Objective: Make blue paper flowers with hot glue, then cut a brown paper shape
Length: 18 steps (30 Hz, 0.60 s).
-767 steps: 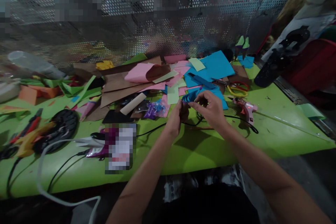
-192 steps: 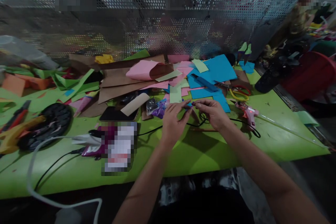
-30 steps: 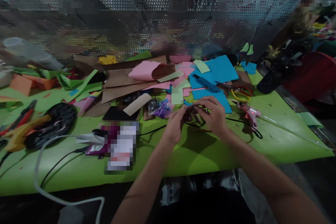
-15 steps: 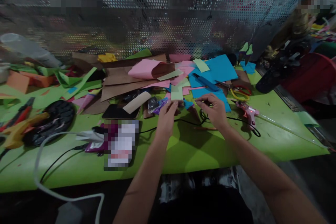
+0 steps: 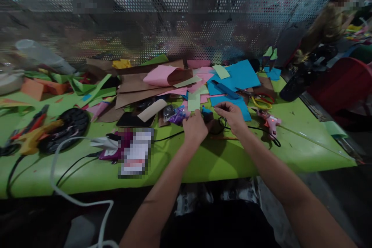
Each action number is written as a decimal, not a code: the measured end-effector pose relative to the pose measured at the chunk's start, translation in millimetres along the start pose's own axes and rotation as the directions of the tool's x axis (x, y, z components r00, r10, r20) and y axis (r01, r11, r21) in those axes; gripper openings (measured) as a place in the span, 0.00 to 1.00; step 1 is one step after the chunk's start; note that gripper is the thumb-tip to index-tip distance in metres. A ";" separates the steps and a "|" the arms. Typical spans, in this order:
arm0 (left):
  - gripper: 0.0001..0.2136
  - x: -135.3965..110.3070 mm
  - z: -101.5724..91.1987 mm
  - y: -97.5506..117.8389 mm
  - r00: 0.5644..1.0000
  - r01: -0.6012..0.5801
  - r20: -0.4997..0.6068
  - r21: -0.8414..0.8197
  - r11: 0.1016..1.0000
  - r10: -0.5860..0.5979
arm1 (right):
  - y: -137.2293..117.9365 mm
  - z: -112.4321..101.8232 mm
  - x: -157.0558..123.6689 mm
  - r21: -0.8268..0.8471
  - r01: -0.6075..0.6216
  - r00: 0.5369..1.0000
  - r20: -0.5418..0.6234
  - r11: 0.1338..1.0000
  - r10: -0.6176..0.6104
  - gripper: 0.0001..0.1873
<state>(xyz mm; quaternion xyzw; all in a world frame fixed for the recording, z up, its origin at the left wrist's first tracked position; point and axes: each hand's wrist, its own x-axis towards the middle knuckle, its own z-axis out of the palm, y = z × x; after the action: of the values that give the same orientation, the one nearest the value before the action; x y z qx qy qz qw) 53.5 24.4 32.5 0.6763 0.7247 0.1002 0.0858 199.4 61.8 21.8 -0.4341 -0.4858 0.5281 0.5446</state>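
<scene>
My left hand [image 5: 195, 127] is closed around a small paper piece [image 5: 207, 111], blue at the top and brown below. Its lower part is mostly hidden by my fingers. Just to the right, my right hand [image 5: 232, 116] has its thumb and fingertips pinched together, apart from the paper piece. Whatever sits in that pinch is too small to make out. Behind my left hand lies a pale green paper strip [image 5: 193, 101]. A black cable loop [image 5: 223, 124] passes between my hands.
Right of my hands lie a pink glue gun [image 5: 271, 121] and yellow-and-red scissors [image 5: 263, 102]. Blue paper [image 5: 241, 75] and a blue cutter [image 5: 225, 89] lie behind. At left are a phone [image 5: 136, 155], a yellow glue gun [image 5: 37, 137] and a black dish [image 5: 77, 122]. A person [image 5: 331, 19] is at far right.
My left hand has turned and shifted right onto the blue-and-brown paper piece, which now stands more upright. My right hand stays pinched beside it. The view has shifted slightly.
</scene>
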 end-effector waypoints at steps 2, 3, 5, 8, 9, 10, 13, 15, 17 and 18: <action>0.27 -0.2 -0.8 2.4 1.000 0.021 0.000 -0.027 0.999 -0.021 | -0.1 0.0 0.7 0.014 -0.046 0.999 0.001 0.999 0.046 0.16; 0.27 -0.4 -1.2 3.6 1.000 0.027 -0.003 -0.041 0.999 -0.027 | -0.4 -0.1 1.0 0.022 -0.058 0.998 0.000 0.998 0.058 0.16; 0.28 -1.2 -1.7 6.7 0.999 0.027 -0.018 -0.063 0.998 -0.028 | -1.0 -0.6 1.6 0.035 -0.068 0.998 0.001 0.997 0.068 0.16; 0.33 -1.9 -1.0 12.2 0.999 0.009 -0.032 -0.084 0.996 -0.012 | -0.3 -2.0 3.4 0.054 -0.088 0.996 0.005 0.995 0.087 0.18; 0.35 -1.7 -0.5 13.5 0.999 0.006 -0.033 -0.093 0.996 -0.009 | 0.6 -2.6 4.4 0.059 -0.096 0.995 0.009 0.994 0.096 0.18; 0.37 -1.3 0.2 14.3 0.999 0.011 -0.036 -0.104 0.994 -0.015 | 1.9 -3.1 5.4 0.064 -0.105 0.995 0.013 0.992 0.104 0.18; 0.39 0.7 3.3 12.3 0.997 0.061 -0.045 -0.166 0.984 -0.069 | 7.1 -3.9 8.7 0.070 -0.124 0.992 0.026 0.990 0.123 0.20; 0.38 2.3 6.0 8.2 0.993 0.092 -0.046 -0.228 0.969 -0.105 | 10.7 -3.8 10.3 0.072 -0.130 0.991 0.035 0.989 0.128 0.21; 0.38 4.0 8.9 3.0 0.992 0.100 -0.047 -0.286 0.953 -0.118 | 13.4 -3.3 11.2 0.074 -0.132 0.991 0.044 0.989 0.129 0.23; 0.38 5.0 10.3 0.3 0.992 0.095 -0.046 -0.308 0.947 -0.115 | 14.5 -3.1 11.4 0.074 -0.131 0.991 0.049 0.989 0.128 0.23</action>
<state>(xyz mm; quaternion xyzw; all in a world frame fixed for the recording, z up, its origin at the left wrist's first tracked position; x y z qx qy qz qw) 56.1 29.7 22.6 0.6119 0.7378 0.2277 0.1715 199.9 74.2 7.8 -0.4317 -0.4477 0.5902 0.5147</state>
